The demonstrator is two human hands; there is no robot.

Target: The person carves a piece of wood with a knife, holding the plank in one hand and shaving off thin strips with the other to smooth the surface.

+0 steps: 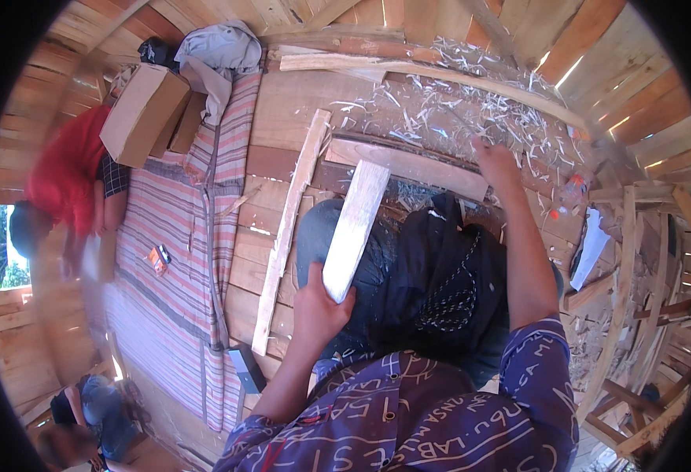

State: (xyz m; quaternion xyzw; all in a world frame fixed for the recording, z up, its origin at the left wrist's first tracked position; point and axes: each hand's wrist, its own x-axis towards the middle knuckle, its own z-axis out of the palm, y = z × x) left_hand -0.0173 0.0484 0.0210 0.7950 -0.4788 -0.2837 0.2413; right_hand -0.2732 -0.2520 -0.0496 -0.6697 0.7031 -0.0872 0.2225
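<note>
My left hand (322, 311) is wrapped round the lower end of a pale piece of wood (357, 223), which slants up and away above my left thigh. My right hand (497, 167) is raised farther off to the right, its fingers closed on a thin, greyish blade-like tool (459, 122), too blurred to name for sure. The tool and the wood are apart. Beyond my lap, a flat reddish plank (416, 167) lies across the floor. Dark cloth (447, 275) covers part of my lap.
Wood shavings (408, 106) litter the far floor below a long batten (440, 69). Another rough strip (290, 236) lies at my left. A striped mat (176, 228) stretches farther left, with cardboard boxes (145, 114) and a person in red (70, 173). Another person (105, 413) is lower left.
</note>
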